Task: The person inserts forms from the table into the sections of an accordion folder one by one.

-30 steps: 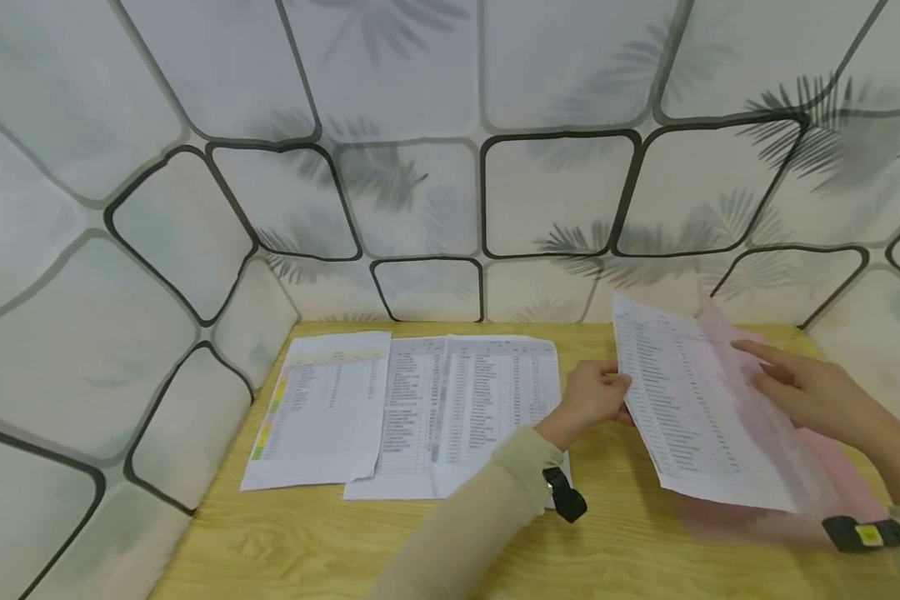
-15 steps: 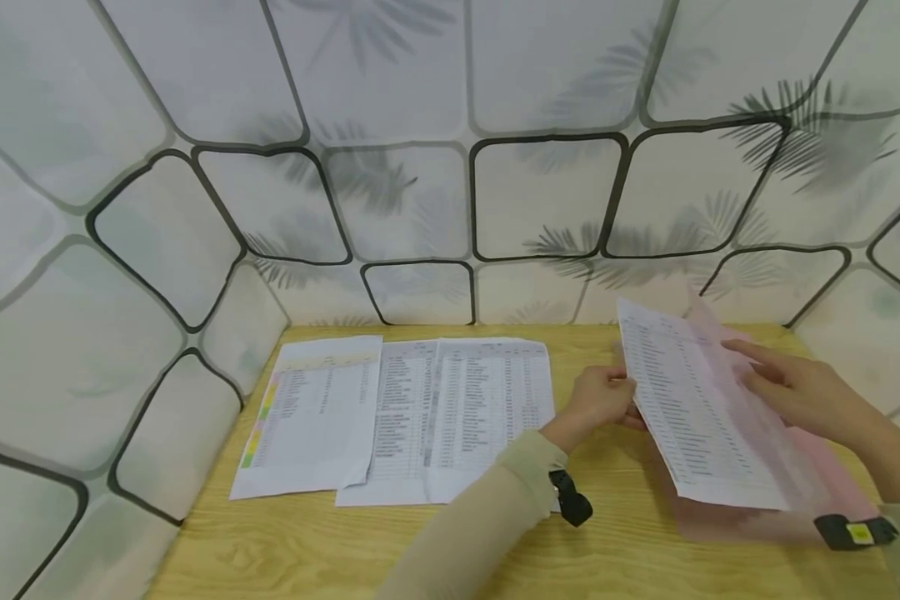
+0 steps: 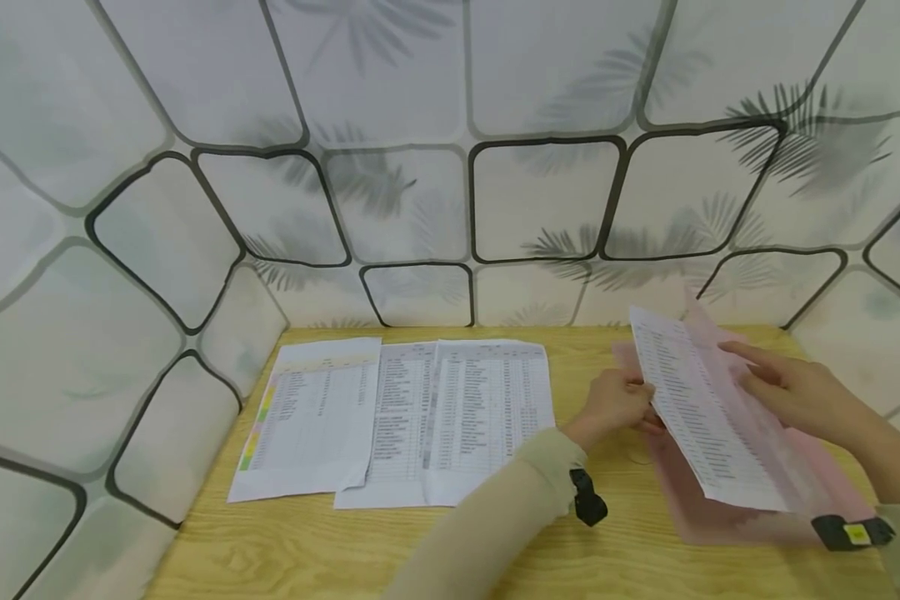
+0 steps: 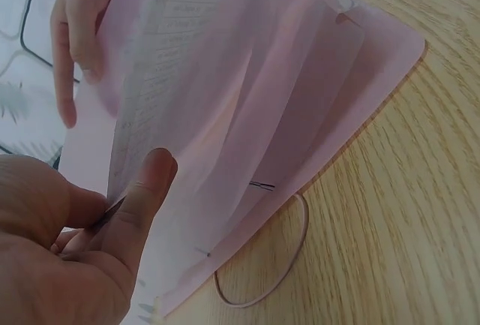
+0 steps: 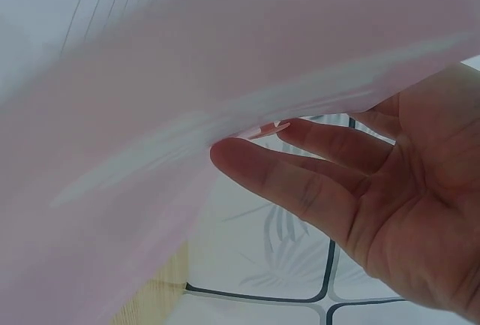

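Printed sheet (image 3: pixel 701 412) was pinched at its near edge by my left hand (image 3: pixel 615 404), my right hand (image 3: pixel 791 387) lay flat-fingered behind the pink folder (image 3: pixel 720 517); I judged steady backing essential while feeding it inward.

Pale translucent pink folder (image 3: pixel 727 521), white printed sheet (image 3: pixel 708 421) with rows of small dark text in it. Light yellow wood-grain bench (image 3: pixel 307 550). Three white sheets near bench's left-back corner: leftmost sheet (image 3: pixel 311 417) has yellow, green and pink margin marks; other two (image 3: pixel 457 417) grey-black table rows. Wall covering (image 3: pixel 420 100) off-white, black rounded-cell outlines, grey palm-leaf print. Beige sleeve (image 3: pixel 487 525), black wrist strap (image 3: pixel 588 500).
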### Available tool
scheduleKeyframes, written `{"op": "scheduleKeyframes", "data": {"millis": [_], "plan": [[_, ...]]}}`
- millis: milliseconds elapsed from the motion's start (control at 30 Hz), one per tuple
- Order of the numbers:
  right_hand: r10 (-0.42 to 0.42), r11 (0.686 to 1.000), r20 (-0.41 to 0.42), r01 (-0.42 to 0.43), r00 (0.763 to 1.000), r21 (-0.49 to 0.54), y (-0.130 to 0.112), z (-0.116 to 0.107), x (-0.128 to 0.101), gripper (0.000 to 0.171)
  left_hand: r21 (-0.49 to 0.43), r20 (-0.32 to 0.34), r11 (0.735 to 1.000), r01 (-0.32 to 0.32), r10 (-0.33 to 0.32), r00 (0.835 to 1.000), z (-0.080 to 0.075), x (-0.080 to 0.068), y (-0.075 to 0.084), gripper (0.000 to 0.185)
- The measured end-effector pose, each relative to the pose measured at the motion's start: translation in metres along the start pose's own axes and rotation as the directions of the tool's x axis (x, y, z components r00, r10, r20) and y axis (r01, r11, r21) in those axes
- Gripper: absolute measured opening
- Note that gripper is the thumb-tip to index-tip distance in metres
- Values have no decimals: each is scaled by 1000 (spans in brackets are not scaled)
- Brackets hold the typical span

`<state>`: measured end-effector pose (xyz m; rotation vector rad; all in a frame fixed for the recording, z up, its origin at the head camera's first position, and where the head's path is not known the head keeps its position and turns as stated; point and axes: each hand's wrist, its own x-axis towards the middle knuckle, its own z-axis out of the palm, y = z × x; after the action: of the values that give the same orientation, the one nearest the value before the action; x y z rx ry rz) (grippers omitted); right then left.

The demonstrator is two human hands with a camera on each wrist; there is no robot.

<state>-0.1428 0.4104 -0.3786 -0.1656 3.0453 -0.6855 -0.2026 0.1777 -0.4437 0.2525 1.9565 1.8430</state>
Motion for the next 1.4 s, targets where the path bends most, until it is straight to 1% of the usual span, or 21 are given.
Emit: {"op": "scheduleKeyframes", "data": {"millis": [233,367,500,567,700,1033,1133,1267,1400], "plan": [[29,1000,43,-30,999,3,-1,-3,1,57,-36,61,999,13,-11,998,11,1,-2,21],[23,1000,48,-23,999,-1,0,-4,1,57,-6,96,1000,25,-24,995,15,-1,-1,25],[11,1000,36,-10,999,-9,0,-6,1,57,21,107,1000,21,-23,994,19,-3,2,28],[13,1000,34,-13,999,-10,0,-6,2,57,21,108,1000,14,-16,994,21,-3,3,25],[16,1000,33,-16,999,-12,0,-5,2,57,30,99,999,10,-13,995,24,-3,6,23],[-15,1000,15,15,1000,-6,1,-4,-1,56,85,82,996,11,-18,996,30,-2,7,22],[-25,1000,6,25,1000,0,0,-4,-2,56,131,64,991,3,-12,998,31,0,6,21],[-34,999,-12,34,999,1,-1,-4,-1,56,209,26,978,-6,0,1000,32,3,5,20],[-33,999,-16,33,999,1,-2,-3,0,55,235,-9,972,-5,8,1000,33,4,4,23]]}}
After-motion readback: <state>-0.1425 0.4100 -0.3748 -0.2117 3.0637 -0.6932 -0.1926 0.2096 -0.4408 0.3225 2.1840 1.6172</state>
